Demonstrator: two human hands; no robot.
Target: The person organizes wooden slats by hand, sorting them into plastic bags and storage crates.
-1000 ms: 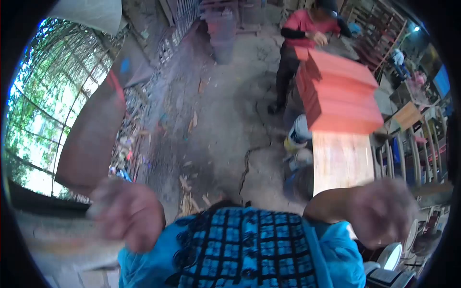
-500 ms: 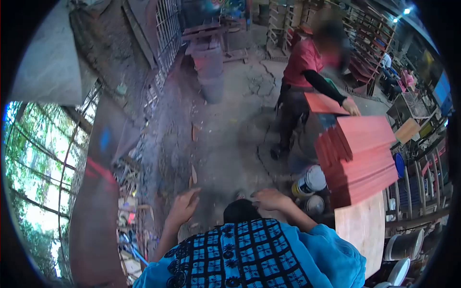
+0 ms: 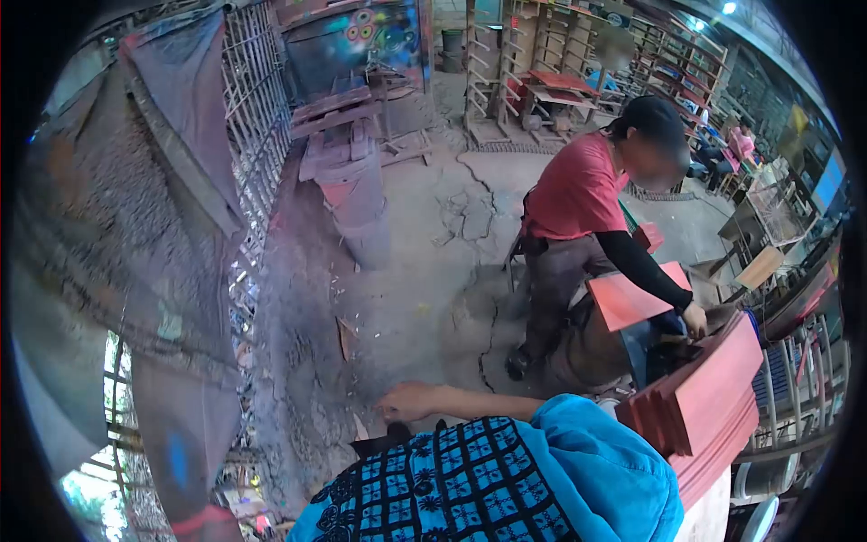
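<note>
My right hand (image 3: 406, 401) is stretched across the front of my blue patterned top (image 3: 470, 470), above the cracked concrete floor. No object shows in it, but its fingers are too unclear to tell whether they are apart or closed. My left hand is out of view. To the right, a stack of reddish-pink boards (image 3: 713, 388) rests on a pale wooden surface. Beyond it, a co-worker (image 3: 578, 194) in a red shirt and dark cap leans over, one hand (image 3: 694, 321) at the stack's far edge, near another flat red board (image 3: 637, 296).
A worn bin (image 3: 348, 194) with planks on top stands ahead on the left. Beside it run a lattice wall (image 3: 257, 99) and hanging cloth (image 3: 181, 117). Wooden racks (image 3: 533, 54) stand at the back. Several people sit far right. Buckets and a slatted rack (image 3: 799, 388) are at the right.
The view has tilted up and shifted. My right hand now reaches across to the left, and my left hand has left the view. The co-worker's hand has moved lower beside the stack.
</note>
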